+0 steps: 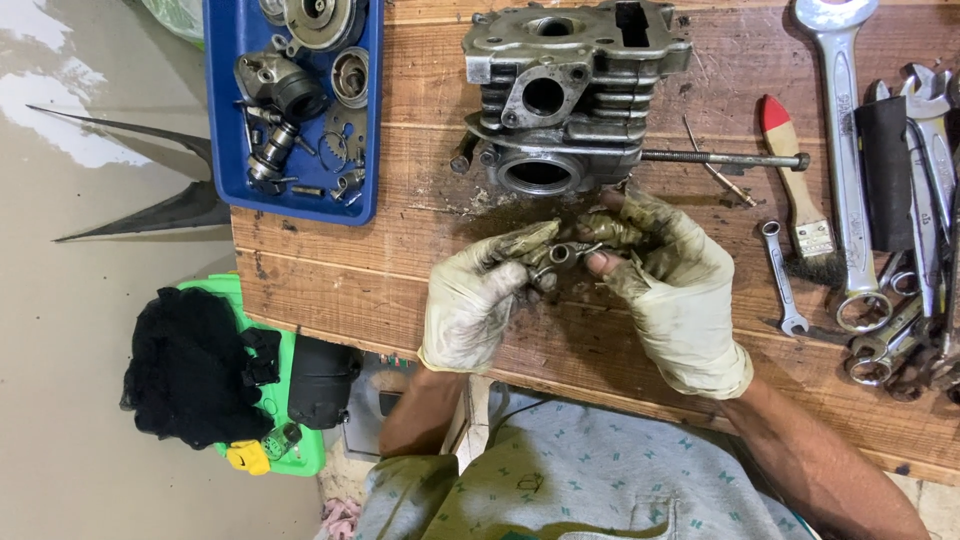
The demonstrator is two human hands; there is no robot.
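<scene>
Both hands wear dirty, oil-stained cloth gloves. My left hand (478, 298) and my right hand (672, 275) meet over the wooden table (420, 240), pinching a small metal part (562, 254) between their fingertips; its exact shape is mostly hidden by the fingers. Just beyond the hands stands a grey finned engine cylinder head (565, 90) with round ports facing me. A long threaded stud (725, 157) sticks out from its right side.
A blue tray (222, 120) of small engine parts sits at the back left. Wrenches (845, 150) and a red-tipped paintbrush (795, 175) lie to the right. A green stool (300, 455) with a black cloth (190, 365) stands left of the table, on the floor.
</scene>
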